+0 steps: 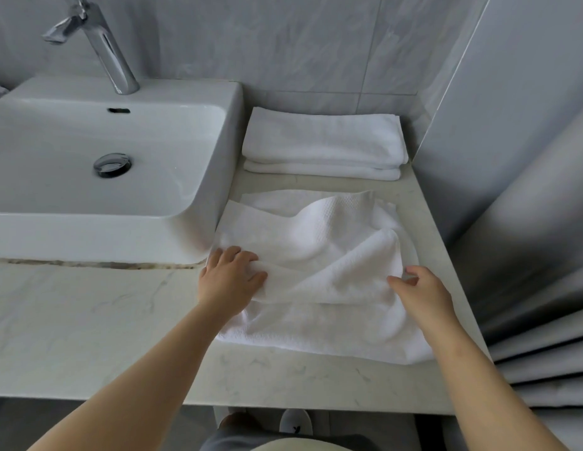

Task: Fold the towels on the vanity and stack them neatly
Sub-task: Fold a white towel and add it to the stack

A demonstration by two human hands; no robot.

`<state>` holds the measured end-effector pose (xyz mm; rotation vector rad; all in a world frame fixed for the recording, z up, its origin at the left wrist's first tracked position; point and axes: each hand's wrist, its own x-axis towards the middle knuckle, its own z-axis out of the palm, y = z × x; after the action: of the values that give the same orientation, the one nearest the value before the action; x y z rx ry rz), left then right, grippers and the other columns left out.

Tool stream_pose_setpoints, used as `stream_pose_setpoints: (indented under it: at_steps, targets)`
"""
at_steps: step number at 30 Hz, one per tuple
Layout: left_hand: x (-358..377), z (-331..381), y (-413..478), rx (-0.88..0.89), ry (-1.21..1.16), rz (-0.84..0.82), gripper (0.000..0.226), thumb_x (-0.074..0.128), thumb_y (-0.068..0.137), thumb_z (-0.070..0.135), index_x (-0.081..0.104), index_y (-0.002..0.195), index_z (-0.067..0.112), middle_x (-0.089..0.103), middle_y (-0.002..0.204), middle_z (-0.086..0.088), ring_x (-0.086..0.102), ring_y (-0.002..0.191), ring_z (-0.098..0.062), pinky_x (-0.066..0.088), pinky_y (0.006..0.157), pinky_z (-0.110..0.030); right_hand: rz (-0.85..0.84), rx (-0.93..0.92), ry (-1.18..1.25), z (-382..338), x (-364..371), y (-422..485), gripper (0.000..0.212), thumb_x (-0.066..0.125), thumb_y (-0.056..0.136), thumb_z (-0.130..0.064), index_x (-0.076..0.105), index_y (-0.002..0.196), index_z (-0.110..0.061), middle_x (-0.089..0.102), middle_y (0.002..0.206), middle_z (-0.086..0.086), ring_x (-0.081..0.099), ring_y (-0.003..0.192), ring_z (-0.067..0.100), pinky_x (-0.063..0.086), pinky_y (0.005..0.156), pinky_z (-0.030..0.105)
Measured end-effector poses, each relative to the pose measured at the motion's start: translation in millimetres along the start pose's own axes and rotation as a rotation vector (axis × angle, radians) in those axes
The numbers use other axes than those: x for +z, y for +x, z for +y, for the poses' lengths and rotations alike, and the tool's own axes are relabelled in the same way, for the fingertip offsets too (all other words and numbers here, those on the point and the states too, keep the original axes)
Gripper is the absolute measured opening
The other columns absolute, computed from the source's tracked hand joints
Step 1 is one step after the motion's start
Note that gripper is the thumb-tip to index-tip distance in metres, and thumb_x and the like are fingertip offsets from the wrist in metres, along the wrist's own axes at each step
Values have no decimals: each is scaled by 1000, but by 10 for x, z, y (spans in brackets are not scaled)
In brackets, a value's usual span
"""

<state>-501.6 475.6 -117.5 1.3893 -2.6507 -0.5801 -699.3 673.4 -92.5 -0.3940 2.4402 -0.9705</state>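
Observation:
A loose white towel (319, 255) lies rumpled and partly doubled over on the marble vanity top (88, 320), right of the sink. My left hand (230, 278) grips a fold at the towel's left edge, thumb over the cloth. My right hand (420, 292) pinches the towel's right edge between thumb and fingers. Behind it, against the wall, two folded white towels (322, 143) sit stacked one on the other.
A white countertop sink (215, 177) with a chrome tap (104, 47) and drain plug stands at the left, touching the loose towel's left side. Grey tiled walls close the back and right. A pleated grey curtain (537, 320) hangs at the right.

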Motion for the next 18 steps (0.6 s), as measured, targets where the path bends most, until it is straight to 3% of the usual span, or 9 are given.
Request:
stream_pose_setpoints:
  at_steps: [2,5,10,13,18]
  targets:
    - [18,-26,-81,-25,-136,107,35,57,89,32,57,123,22,45,136,3,33,131,-20,29,105,-34,-16,-10,-17,42,3,-11,23,55,91,-26,53,110,-14,51,85,-6,47,74,11,38,72,30]
    - [62,-90,-236,-38,-219,222,31,57,89,20,62,119,13,50,135,-8,38,129,-30,30,105,-38,-12,-27,-7,109,-13,-40,9,53,91,-26,52,97,-19,52,83,-10,46,71,5,38,64,28]
    - [-3,-113,-448,-218,-234,355,34,52,86,3,57,118,10,49,124,-15,45,112,-36,37,91,-41,-18,-58,-34,137,-35,-87,12,51,93,-24,57,89,-14,59,86,6,47,67,9,37,60,24]
    - [-56,-148,-520,-373,-337,217,34,51,90,15,45,124,12,46,122,-12,50,93,-28,40,73,-36,-15,-50,-61,163,-28,-102,15,50,92,-24,58,88,-12,60,86,9,50,68,15,38,60,30]
    - [-114,-251,-514,-419,-355,44,47,60,87,30,40,127,14,50,115,-9,50,86,-23,42,70,-32,-10,-51,-142,193,33,-90,17,51,90,-24,50,79,-10,54,74,9,49,64,22,34,56,31]
